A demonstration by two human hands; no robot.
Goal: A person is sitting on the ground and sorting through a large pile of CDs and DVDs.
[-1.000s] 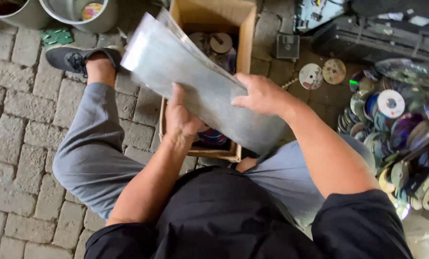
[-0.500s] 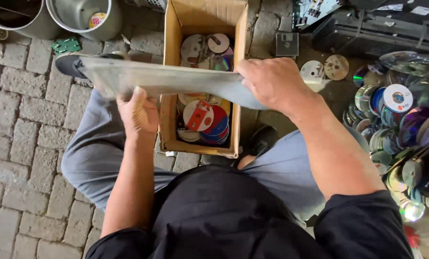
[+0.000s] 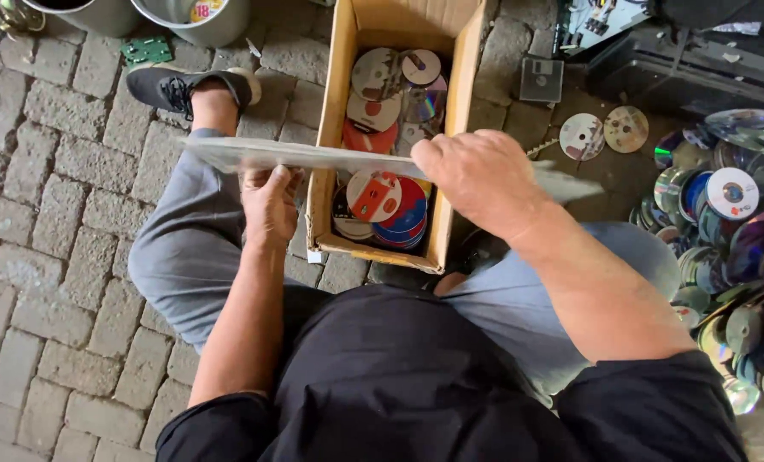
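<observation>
**Flat sleeve held level over a box of discs**

While the head camera looks straight down, the left hand [image 3: 269, 205] grips the underside of a flat grey sleeve [image 3: 313, 156], fingers curled up around its near edge. The right hand [image 3: 476, 175] lies over the sleeve's other end, fingers folded down over the far edge and clamped on it. Seen almost edge-on, the sleeve stretches level from above the left knee across to the right, and it crosses the middle of an open cardboard box [image 3: 326, 171], hiding a band of what lies inside.

Loose discs [image 3: 382, 85] fill the box, white, red and blue ones, showing both above and below the sleeve. It stands on the paving between the person's grey-trousered legs. A black shoe [image 3: 185, 85] rests on the brick paving [image 3: 40, 171] to the left of the box. Two metal buckets [image 3: 194, 13] sit at the top edge, with a small green circuit board [image 3: 147, 50] just below them. On the right, a heap of shiny discs [image 3: 732, 214] spreads over the ground, and two single discs [image 3: 604, 133] lie apart near a square floppy disk [image 3: 542, 79].
</observation>
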